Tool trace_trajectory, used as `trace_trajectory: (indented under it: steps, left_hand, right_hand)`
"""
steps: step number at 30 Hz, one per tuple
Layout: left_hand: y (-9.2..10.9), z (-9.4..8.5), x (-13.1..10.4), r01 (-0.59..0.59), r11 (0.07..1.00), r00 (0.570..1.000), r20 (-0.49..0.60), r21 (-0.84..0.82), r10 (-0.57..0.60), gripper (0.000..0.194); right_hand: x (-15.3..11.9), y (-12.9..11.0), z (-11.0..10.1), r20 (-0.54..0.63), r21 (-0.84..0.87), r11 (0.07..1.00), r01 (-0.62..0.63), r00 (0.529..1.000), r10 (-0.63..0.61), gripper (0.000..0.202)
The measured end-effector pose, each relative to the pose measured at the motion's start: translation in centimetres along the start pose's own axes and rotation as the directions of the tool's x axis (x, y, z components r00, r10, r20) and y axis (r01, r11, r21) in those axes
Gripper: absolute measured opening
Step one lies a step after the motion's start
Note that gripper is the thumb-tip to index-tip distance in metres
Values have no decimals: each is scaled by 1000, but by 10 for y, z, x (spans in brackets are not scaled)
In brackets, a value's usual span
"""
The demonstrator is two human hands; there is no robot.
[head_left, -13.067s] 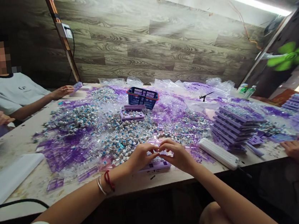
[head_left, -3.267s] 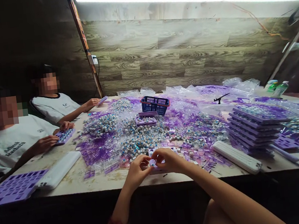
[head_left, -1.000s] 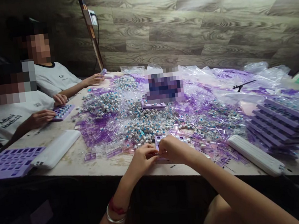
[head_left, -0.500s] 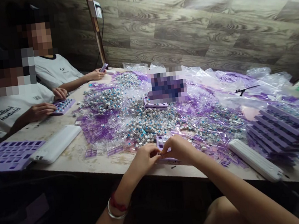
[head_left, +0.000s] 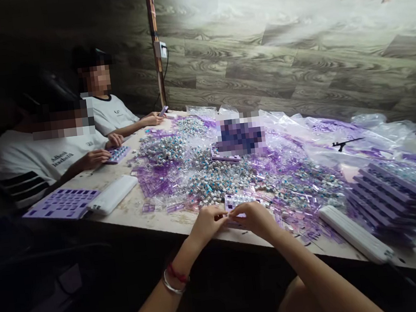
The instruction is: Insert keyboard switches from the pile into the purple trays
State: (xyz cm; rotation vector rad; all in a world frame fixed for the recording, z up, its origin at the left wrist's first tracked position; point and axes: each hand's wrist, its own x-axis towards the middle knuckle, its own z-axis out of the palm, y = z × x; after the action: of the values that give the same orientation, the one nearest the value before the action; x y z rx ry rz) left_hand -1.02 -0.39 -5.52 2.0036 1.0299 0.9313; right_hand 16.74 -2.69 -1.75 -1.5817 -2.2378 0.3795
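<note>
In the head view, the left hand and right hand meet, fingertips drawn close, over a flat light-purple plastic panel with square cut-outs at the near edge of the pale wooden tabletop. Whether they pinch a small part cannot be told. Good work here probably means steadying the panel, squaring any part before pressing, and keeping the loose white-and-blue plastic pieces heaped beyond from getting underneath.
</note>
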Motion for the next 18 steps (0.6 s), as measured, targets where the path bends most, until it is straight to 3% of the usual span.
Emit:
trace_trajectory:
  steps: [3,5,7,8,11,18]
  left_hand:
    - [-8,-19,-17,-4,989,973,-225,151,39,19]
    - [-20,-40,-30,114,929,908,-417,352,47,21]
    - [-34,-61,-42,246,847,857,-514,471,37,24]
    - [-40,-69,-47,273,825,851,-525,495,33,22]
    - [-53,-82,-56,236,828,884,-467,508,34,18]
    - [-48,-77,-57,202,843,903,-427,499,36,15]
  right_hand:
    - [-4,1,-13,-85,60,998,30,996,-25,13]
    - [-8,6,-24,-162,104,994,30,987,-12,16]
    - [-11,14,-34,-204,141,990,15,979,14,20]
    - [-13,18,-37,-211,156,988,10,977,24,21]
    - [-15,27,-41,-196,161,987,13,980,19,22]
    - [-10,22,-35,-133,179,979,98,988,-74,19]
